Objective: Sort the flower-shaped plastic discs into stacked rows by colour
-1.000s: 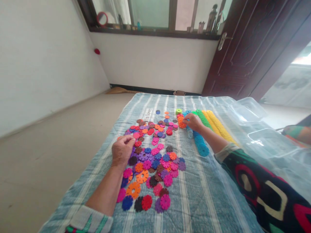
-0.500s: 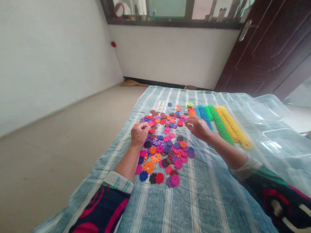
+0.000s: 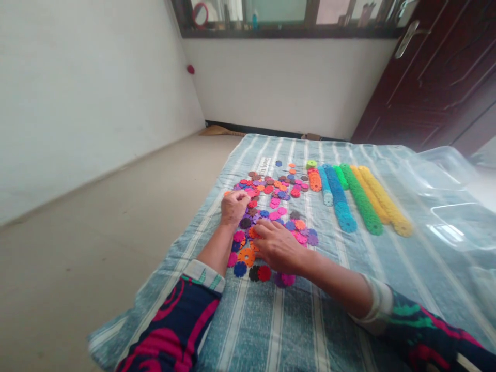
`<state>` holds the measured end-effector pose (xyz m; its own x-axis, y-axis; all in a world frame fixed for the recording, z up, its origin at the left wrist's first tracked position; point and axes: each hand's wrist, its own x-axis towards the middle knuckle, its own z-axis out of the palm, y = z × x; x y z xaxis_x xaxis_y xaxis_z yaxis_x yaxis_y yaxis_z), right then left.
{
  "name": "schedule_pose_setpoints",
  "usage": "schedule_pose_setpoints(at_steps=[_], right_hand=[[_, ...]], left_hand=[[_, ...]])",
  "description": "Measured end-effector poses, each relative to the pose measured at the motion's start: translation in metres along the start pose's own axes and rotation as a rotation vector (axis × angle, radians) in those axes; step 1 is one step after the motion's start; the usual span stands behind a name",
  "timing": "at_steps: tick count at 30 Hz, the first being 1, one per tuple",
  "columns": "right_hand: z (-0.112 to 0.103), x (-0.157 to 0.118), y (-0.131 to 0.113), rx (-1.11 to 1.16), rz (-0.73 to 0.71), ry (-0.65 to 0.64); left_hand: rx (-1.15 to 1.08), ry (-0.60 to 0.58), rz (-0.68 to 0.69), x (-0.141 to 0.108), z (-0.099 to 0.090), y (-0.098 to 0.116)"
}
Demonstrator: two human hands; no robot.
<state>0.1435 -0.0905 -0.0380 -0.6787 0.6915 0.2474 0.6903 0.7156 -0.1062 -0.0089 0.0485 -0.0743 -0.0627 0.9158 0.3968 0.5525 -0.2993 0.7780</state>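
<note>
Flower-shaped discs in pink, purple, orange, blue, brown and black lie scattered on the striped cloth [image 3: 302,320]. My left hand [image 3: 234,206] is closed at the left edge of the discs, its fingertips pinched; what they hold is too small to make out. Lower in the pile, my right hand [image 3: 278,244] reaches over the discs with its fingers spread, touching near an orange disc [image 3: 246,257]. Overlapping rows lie to the right: a short red-orange row [image 3: 315,180], blue rows [image 3: 336,194], green rows [image 3: 362,204] and yellow rows [image 3: 382,201].
Two clear plastic containers [image 3: 461,225] stand at the right side of the cloth. A small yellow-green stack [image 3: 311,164] sits at the top of the red-orange row. A printed label [image 3: 264,166] lies behind the pile. Beyond are a wall and a dark red door [image 3: 434,77].
My right hand has moved from the red-orange row down and left onto the pile, and its fingers have opened. My left hand stays pinched by the pile. The view has shifted slightly.
</note>
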Motion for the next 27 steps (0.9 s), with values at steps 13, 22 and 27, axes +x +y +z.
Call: schedule_pose_setpoints(at_steps=[13, 22, 27], right_hand=[[0.007, 0.005, -0.009, -0.222, -0.053, 0.056], [-0.004, 0.004, 0.012, -0.174, -0.148, 0.191], [-0.017, -0.007, 0.061, -0.097, 0.067, 0.297]], left_hand=[[-0.006, -0.038, 0.021, 0.001, -0.001, -0.001], [-0.014, -0.04, 0.027, 0.004, -0.003, -0.002], [-0.02, -0.027, 0.035, 0.007, -0.004, -0.004]])
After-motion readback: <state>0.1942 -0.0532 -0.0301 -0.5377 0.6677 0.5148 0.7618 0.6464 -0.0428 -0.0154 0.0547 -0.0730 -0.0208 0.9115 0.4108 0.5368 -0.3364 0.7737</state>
